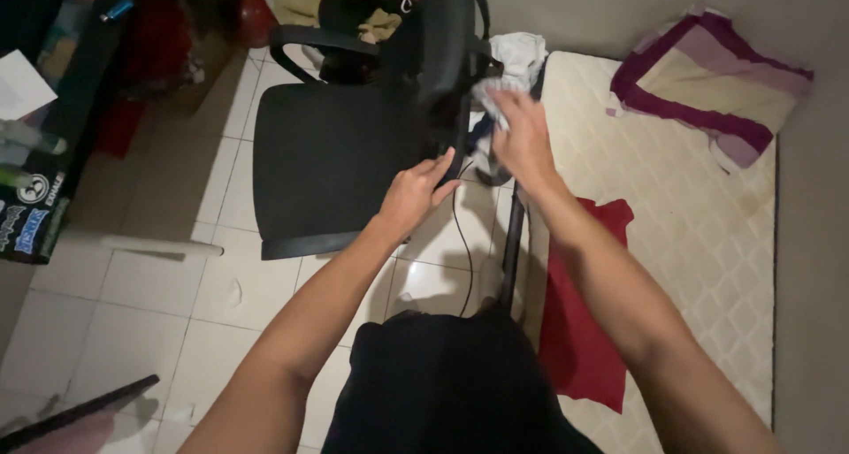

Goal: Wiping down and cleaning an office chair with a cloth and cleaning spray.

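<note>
- Over the black office chair [327, 167], the right hand [522, 140] grips a pale cloth [495, 91] near the backrest.
- Left hand [414, 195], fingers loosely curled, touches the seat's edge.
- Beside it, a red cloth [584, 312] lies on a cream mattress [699, 233].
- At far left, a dark rectangular box [31, 215] with blue-and-white print.

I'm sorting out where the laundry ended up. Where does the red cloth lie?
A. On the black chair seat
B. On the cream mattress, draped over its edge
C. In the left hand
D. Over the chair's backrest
B: the red cloth lies spread on the cream quilted mattress, hanging over its near edge, apart from the black chair and from both hands.
</note>
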